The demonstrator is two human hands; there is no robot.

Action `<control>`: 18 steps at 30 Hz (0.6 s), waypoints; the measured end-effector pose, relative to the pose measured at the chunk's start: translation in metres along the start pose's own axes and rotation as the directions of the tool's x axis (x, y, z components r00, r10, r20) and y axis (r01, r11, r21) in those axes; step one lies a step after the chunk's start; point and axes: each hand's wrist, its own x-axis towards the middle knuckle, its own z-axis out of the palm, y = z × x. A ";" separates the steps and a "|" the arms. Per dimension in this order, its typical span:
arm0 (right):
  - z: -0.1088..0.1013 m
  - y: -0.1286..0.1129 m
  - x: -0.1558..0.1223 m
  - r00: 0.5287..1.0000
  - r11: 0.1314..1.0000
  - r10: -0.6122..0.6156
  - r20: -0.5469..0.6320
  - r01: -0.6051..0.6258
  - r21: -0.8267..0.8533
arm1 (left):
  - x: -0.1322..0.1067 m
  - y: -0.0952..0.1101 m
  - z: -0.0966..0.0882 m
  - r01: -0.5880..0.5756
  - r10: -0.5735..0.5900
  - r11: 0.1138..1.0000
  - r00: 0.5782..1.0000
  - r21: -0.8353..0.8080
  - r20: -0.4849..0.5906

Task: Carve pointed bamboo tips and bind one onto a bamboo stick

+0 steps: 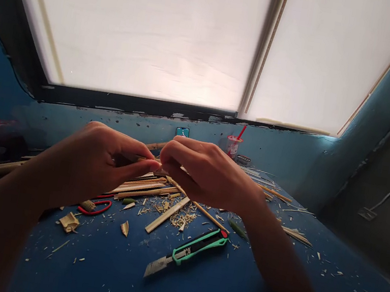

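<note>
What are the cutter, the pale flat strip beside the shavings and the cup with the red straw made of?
Cutter: smooth teal-and-black handle, probably molded plastic; the dull grey blade looks like metal.
Flat strip: likely bamboo or wood, unvarnished, judging by its pale color and lengthwise grain.
Cup: probably clear plastic, since red shows through its wall.

Both arms reach forward from lower corners, converging mid-view. Left forearm (7,214) slants up toward right, deep in shadow. Left hand (98,152): thumb stretched out, index finger above, tips drawn close in pinch. Right forearm (275,256) slants up toward left. Right hand (208,175): back upward, fingers curled down, tips partly hidden, grip unclear. Hands about level, fingertips touching or nearly so.
</note>
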 end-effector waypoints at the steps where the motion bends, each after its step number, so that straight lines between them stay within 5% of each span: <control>1: 0.002 0.003 0.001 1.000 1.000 -0.007 -0.027 0.007 0.022 | 0.000 -0.001 -0.001 -0.026 0.026 1.000 1.000 -0.005 0.010; 5: 0.007 0.017 0.003 0.996 0.994 -0.028 -0.087 0.037 0.108 | 0.002 -0.006 -0.005 -0.131 0.131 0.991 0.991 -0.016 -0.019; 10: 0.010 0.023 0.004 1.000 0.983 -0.011 -0.002 0.011 0.186 | 0.005 -0.007 -0.003 -0.291 0.289 0.957 0.954 -0.012 -0.082; 18: 0.002 0.019 0.004 0.997 0.982 0.055 -0.049 -0.045 0.185 | 0.004 -0.004 -0.002 -0.314 0.319 0.947 0.942 0.064 -0.105</control>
